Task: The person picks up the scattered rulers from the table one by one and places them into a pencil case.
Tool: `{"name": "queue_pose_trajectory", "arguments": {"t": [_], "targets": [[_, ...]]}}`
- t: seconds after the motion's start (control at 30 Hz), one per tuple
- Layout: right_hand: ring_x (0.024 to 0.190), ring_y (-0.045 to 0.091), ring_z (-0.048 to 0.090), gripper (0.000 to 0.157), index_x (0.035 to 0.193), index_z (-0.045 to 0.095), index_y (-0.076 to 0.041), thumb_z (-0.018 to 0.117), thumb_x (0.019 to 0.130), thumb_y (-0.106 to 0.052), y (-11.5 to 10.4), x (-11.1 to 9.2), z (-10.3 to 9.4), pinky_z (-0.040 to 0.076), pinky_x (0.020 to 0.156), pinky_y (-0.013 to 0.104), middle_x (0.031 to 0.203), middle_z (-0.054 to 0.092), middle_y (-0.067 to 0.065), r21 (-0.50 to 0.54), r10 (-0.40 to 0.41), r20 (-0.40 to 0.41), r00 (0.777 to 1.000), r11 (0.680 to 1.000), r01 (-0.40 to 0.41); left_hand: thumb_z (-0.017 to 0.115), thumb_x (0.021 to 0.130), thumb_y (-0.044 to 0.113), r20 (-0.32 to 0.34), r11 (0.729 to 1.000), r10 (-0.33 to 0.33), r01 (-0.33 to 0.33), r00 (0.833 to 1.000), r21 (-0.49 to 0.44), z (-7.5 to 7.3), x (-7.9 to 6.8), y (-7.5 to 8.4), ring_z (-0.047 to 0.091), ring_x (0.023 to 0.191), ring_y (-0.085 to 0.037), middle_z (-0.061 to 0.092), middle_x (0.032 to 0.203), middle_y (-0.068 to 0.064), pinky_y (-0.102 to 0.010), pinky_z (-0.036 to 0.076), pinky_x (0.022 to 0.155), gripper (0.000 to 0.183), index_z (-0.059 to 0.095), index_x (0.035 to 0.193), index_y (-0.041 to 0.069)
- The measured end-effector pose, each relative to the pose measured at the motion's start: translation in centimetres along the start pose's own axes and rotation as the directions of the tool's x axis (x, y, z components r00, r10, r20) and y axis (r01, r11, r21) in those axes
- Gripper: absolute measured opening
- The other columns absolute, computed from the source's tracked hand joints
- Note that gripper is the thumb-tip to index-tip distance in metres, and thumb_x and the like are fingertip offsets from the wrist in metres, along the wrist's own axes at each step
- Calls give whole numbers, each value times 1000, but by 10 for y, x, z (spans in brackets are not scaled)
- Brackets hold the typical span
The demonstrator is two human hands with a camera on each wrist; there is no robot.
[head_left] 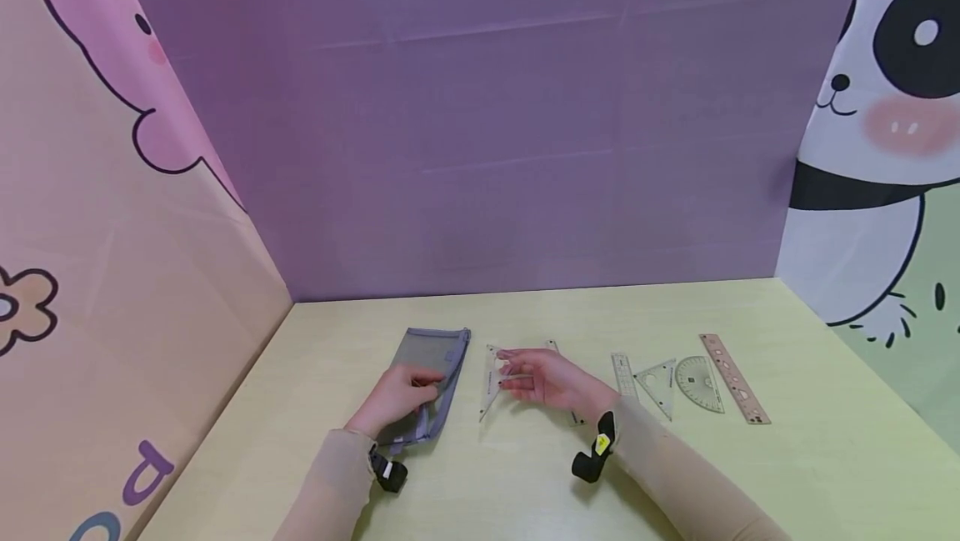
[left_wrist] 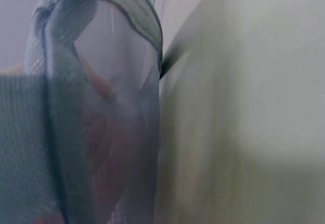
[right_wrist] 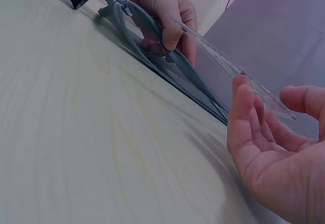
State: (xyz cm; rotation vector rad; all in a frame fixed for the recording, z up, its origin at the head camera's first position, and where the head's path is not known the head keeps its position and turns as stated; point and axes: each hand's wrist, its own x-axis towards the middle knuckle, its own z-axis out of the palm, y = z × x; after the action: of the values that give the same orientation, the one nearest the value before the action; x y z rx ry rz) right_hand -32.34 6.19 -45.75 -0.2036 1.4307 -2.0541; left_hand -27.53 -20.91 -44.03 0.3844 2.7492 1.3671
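Note:
My left hand (head_left: 397, 398) grips the upper side of a grey-blue mesh zip pouch (head_left: 431, 343) at its edge. In the right wrist view the pouch (right_wrist: 133, 36) gapes along its zip, with the left thumb and fingers (right_wrist: 172, 37) at the opening. Just right of the pouch, my right hand (head_left: 551, 378) holds a clear set square (head_left: 491, 376) between thumb and fingers, raised over the table. Seen from the right wrist, the set square (right_wrist: 218, 57) points edge-on towards the pouch. The pouch's border (left_wrist: 66, 107) fills much of the left wrist view and hides most of the left hand.
Right of my right arm lie a short clear ruler (head_left: 623, 374), another set square (head_left: 658, 384), a protractor (head_left: 699, 383) and a pinkish ruler (head_left: 733, 378). A further clear strip (head_left: 552, 346) is partly hidden beneath my right hand. A purple panel (head_left: 525, 149) stands behind the table.

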Motion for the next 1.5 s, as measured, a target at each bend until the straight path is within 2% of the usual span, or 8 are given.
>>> {"name": "queue_pose_trajectory", "arguments": {"t": [0.33, 0.57, 0.7, 0.97, 1.23, 1.5], "targets": [[77, 16, 67, 48, 143, 37, 7, 47, 98, -6, 3, 6, 3, 53, 68, 25, 92, 63, 5, 6, 7, 16, 1000, 1000, -7, 65, 85, 4, -64, 1000, -19, 17, 998, -18, 2, 2, -2, 54, 63, -15, 69, 97, -8, -30, 46, 57, 27, 72, 111, 0], [76, 14, 67, 45, 141, 40, 7, 47, 99, -7, 6, 9, 6, 53, 66, 24, 92, 64, 5, -6, 3, 14, 1000, 1000, -3, 64, 85, 7, -51, 989, -71, 64, 996, -135, 0, 3, -6, 53, 67, -14, 67, 107, -12, -29, 45, 61, 31, 70, 114, -1], [76, 14, 67, 45, 141, 40, 7, 46, 99, -6, 6, 9, 8, 53, 67, 25, 92, 64, 4, 1, 4, 13, 1000, 1000, -4, 63, 84, 7, -41, 981, -95, 87, 995, -172, -1, 3, -8, 54, 67, -14, 67, 108, -10, -28, 43, 62, 33, 70, 115, -1], [78, 15, 68, 40, 137, 44, 7, 47, 99, -5, 6, 12, 11, 53, 68, 25, 91, 64, 4, 19, 0, -11, 1000, 1000, 0, 63, 83, 7, -42, 975, -119, 109, 992, -192, -1, 3, -6, 54, 68, -13, 67, 101, -6, -27, 42, 62, 32, 71, 114, 0], [76, 15, 68, 42, 138, 41, 10, 46, 98, -2, 7, 17, 11, 54, 69, 25, 89, 64, 5, 44, -6, -35, 999, 999, 8, 64, 84, 8, -55, 976, -130, 118, 990, -184, 0, 4, -3, 52, 67, -13, 67, 95, -3, -26, 39, 59, 31, 71, 113, 1], [75, 16, 68, 43, 138, 41, 10, 47, 97, -2, 6, 20, 14, 54, 68, 26, 89, 64, 5, 55, 8, -24, 1000, 998, -7, 63, 86, 8, -55, 977, -123, 112, 991, -182, 0, 3, -3, 53, 73, -15, 68, 97, -4, -26, 42, 61, 30, 71, 115, 3]]}}
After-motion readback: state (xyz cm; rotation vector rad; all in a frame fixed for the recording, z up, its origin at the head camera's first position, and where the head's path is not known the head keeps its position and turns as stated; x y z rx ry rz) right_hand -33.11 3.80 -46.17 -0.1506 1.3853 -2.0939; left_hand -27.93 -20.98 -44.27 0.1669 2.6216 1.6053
